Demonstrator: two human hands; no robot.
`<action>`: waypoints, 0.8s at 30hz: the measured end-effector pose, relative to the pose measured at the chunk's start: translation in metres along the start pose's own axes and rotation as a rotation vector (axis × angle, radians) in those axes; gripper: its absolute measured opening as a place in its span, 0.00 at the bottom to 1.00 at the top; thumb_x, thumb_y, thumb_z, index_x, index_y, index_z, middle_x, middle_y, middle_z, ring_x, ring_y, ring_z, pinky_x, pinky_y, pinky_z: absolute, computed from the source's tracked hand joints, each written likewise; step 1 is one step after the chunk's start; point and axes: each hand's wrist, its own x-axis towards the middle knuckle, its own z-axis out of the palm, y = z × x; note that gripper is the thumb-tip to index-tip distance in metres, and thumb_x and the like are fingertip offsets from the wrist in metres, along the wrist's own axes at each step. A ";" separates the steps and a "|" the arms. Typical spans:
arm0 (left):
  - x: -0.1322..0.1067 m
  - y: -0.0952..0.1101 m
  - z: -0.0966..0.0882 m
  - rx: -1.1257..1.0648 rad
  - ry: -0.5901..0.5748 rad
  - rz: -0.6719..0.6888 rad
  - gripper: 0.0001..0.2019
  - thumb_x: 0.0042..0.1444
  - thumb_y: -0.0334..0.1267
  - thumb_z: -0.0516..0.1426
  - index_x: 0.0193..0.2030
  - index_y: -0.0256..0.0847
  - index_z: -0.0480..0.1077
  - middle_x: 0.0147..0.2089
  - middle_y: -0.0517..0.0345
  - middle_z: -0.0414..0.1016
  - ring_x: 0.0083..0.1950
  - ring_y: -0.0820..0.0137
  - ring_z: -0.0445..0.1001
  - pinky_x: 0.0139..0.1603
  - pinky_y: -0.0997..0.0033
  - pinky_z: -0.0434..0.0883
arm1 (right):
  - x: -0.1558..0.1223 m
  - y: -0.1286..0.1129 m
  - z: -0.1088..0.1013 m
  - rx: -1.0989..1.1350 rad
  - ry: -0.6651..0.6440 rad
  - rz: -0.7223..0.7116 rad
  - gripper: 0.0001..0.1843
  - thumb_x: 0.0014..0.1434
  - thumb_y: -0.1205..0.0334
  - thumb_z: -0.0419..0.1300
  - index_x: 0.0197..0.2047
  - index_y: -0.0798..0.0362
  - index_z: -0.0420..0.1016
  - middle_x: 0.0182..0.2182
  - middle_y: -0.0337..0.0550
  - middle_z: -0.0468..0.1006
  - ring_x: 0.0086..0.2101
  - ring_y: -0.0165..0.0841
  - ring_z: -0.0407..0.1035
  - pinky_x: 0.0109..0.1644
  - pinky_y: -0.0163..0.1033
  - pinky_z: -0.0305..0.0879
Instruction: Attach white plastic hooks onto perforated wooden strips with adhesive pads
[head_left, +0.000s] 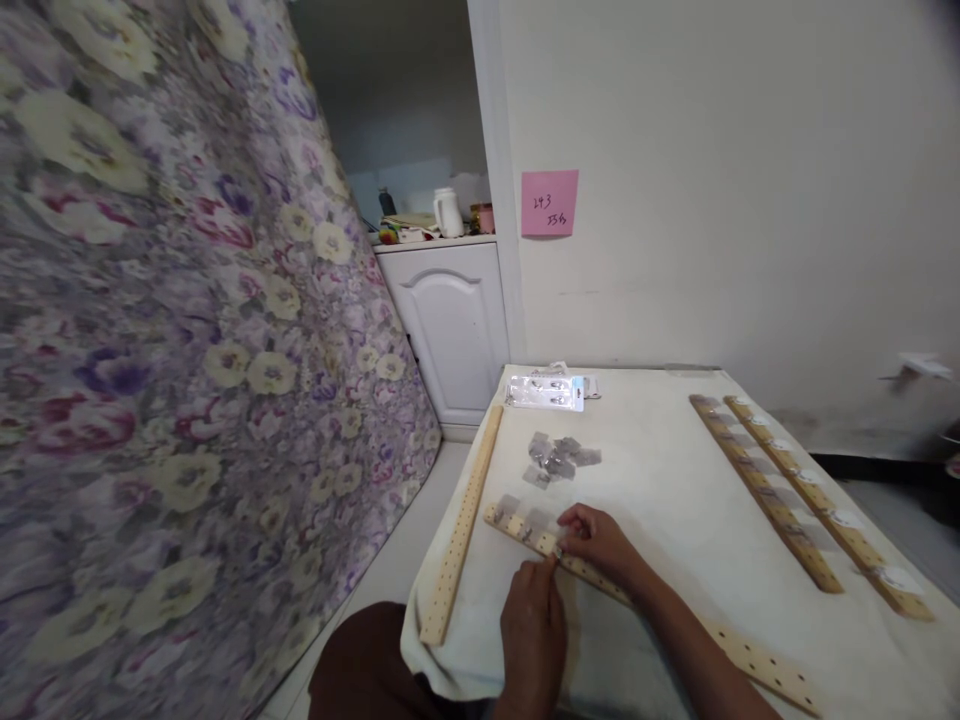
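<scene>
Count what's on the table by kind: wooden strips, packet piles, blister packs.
Wooden perforated strips: 4 (left-edge strip; middle strip under the left hand and right hand; two right-side strips)
Pile of small clear packets: 1 (packets too blurred to count)
Clear blister pack: 1
Total: 6

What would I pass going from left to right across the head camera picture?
Flowery cloth → bare holed wooden strip → left hand → right hand → two wooden strips with packets on them.
</scene>
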 end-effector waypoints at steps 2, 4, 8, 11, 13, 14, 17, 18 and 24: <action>0.000 0.001 0.000 0.005 -0.004 -0.007 0.17 0.60 0.30 0.45 0.52 0.43 0.68 0.40 0.53 0.72 0.43 0.66 0.70 0.44 0.66 0.69 | 0.000 0.000 0.000 0.035 -0.008 0.008 0.14 0.41 0.67 0.64 0.35 0.53 0.73 0.24 0.34 0.69 0.26 0.29 0.63 0.31 0.33 0.59; 0.001 0.002 -0.001 0.014 -0.005 -0.014 0.17 0.60 0.30 0.46 0.51 0.43 0.69 0.40 0.54 0.72 0.43 0.66 0.70 0.44 0.66 0.69 | 0.001 0.000 0.000 0.084 -0.016 0.010 0.15 0.41 0.68 0.63 0.36 0.53 0.72 0.24 0.33 0.69 0.25 0.28 0.63 0.30 0.32 0.58; 0.002 0.002 -0.001 0.043 -0.022 -0.028 0.17 0.59 0.29 0.46 0.50 0.44 0.69 0.40 0.54 0.72 0.43 0.66 0.70 0.44 0.66 0.69 | 0.003 0.001 0.001 0.138 -0.027 0.026 0.18 0.39 0.68 0.63 0.38 0.53 0.71 0.25 0.32 0.70 0.25 0.28 0.64 0.30 0.32 0.59; 0.002 0.001 0.000 0.053 -0.036 -0.036 0.17 0.59 0.29 0.46 0.51 0.43 0.68 0.40 0.53 0.71 0.43 0.66 0.70 0.45 0.65 0.68 | 0.006 0.004 0.002 0.144 -0.031 0.052 0.19 0.38 0.68 0.63 0.38 0.53 0.72 0.25 0.32 0.71 0.24 0.27 0.64 0.30 0.33 0.59; 0.003 0.000 0.001 0.043 -0.040 -0.037 0.17 0.59 0.29 0.45 0.51 0.42 0.68 0.40 0.53 0.71 0.44 0.65 0.69 0.45 0.65 0.68 | 0.008 0.006 0.003 0.143 -0.028 0.057 0.19 0.37 0.68 0.63 0.38 0.53 0.72 0.24 0.32 0.72 0.24 0.27 0.64 0.30 0.33 0.59; 0.003 0.000 0.000 0.034 -0.040 -0.039 0.17 0.59 0.29 0.45 0.50 0.41 0.68 0.40 0.53 0.71 0.44 0.65 0.70 0.46 0.65 0.68 | 0.008 0.007 0.003 0.140 -0.024 0.053 0.19 0.37 0.68 0.64 0.37 0.54 0.72 0.24 0.32 0.72 0.24 0.28 0.64 0.31 0.33 0.60; 0.004 0.002 -0.002 0.003 -0.035 -0.052 0.16 0.60 0.30 0.44 0.49 0.41 0.69 0.40 0.53 0.71 0.44 0.66 0.70 0.46 0.65 0.68 | 0.007 0.009 0.003 0.131 -0.008 0.032 0.16 0.38 0.66 0.64 0.35 0.54 0.73 0.26 0.34 0.73 0.27 0.29 0.66 0.32 0.34 0.61; 0.004 0.003 -0.003 -0.007 -0.034 -0.056 0.16 0.61 0.31 0.44 0.49 0.41 0.69 0.40 0.53 0.71 0.44 0.66 0.70 0.46 0.65 0.68 | 0.007 0.010 0.002 0.131 -0.004 0.026 0.16 0.38 0.66 0.65 0.35 0.54 0.73 0.26 0.35 0.73 0.27 0.29 0.66 0.33 0.34 0.62; 0.004 0.004 -0.005 -0.017 -0.033 -0.055 0.16 0.61 0.33 0.44 0.50 0.41 0.68 0.41 0.53 0.72 0.45 0.66 0.70 0.48 0.66 0.67 | 0.005 0.008 0.000 0.186 0.027 0.013 0.15 0.39 0.61 0.67 0.33 0.54 0.74 0.27 0.37 0.75 0.29 0.31 0.68 0.34 0.35 0.63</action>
